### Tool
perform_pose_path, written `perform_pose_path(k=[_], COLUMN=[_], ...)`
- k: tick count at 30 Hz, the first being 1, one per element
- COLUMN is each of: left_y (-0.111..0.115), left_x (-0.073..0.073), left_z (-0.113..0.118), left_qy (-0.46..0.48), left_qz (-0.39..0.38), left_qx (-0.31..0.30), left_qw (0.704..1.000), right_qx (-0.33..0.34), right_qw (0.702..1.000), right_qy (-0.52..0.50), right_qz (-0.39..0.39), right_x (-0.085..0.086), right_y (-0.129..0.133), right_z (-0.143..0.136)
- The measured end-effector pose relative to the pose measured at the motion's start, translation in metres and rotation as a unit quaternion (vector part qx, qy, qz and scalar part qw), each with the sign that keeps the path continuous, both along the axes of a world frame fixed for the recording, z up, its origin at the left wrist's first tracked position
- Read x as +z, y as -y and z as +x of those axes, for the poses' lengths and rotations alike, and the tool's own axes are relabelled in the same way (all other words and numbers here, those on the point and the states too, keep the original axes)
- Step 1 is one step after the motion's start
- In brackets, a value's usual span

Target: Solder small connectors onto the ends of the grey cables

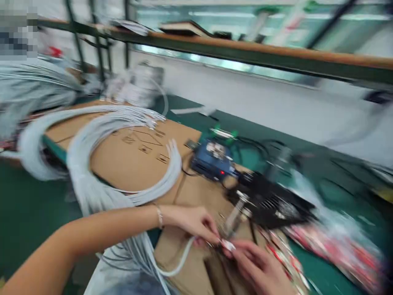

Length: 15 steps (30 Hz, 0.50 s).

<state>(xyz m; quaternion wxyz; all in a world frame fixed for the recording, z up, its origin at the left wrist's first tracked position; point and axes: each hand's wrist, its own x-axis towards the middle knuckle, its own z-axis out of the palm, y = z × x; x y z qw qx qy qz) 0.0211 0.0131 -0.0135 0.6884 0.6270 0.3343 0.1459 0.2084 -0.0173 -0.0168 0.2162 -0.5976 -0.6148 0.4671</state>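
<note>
Bare and slanting in from the lower left, the left forearm [107, 229] lay closest to view, a pale bracelet [159, 216] around its wrist. The left hand [196, 225] had its grip closed, thumb and fingers together on a white cable [182, 264] that looped up from below. Facing it, the right hand [260, 262] held its fingertips together on a small white connector [228, 246] at the cable's end, between the two hands; blur hid how the pieces met. Just behind them stood a slanted metal post [235, 215], near a black holder [273, 200]. Farther back, a blue box [210, 162] showed a lit red light, with a green-ended fixture [225, 134] just behind it. To the left, large bundles of white cables [81, 164] curved over printed cardboard [129, 149] on the green desk [193, 108], some strands hanging toward the lap. To the right of the hands lay red and white wires [282, 254], and beyond them a clear plastic bag [340, 246] with red and pale contents. Above the desk, a wood-edged shelf [264, 51] ran across, carrying a dark-covered book [184, 28] near some papers [132, 27].
</note>
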Motion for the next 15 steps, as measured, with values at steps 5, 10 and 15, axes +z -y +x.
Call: perform_pose_path(k=[5, 10, 15], left_y=[-0.0093, -0.0052, -0.0033], left_x=[-0.0015, 0.0034, 0.0027], left_z=[0.003, 0.0046, 0.0069], left_qy=[-0.046, -0.071, -0.092], left_qz=[0.024, 0.028, 0.042], left_qx=[0.008, 0.014, 0.028], left_qw=[0.999, 0.997, 0.994], right_qx=[-0.038, -0.049, -0.035], right_qw=[0.978, 0.974, 0.972], right_qy=[-0.198, -0.216, -0.228], right_qz=[-0.046, -0.055, -0.052], right_x=[0.0013, 0.001, 0.0017], right_y=[0.005, 0.001, 0.0026], right_z=[0.0091, 0.0087, 0.0114])
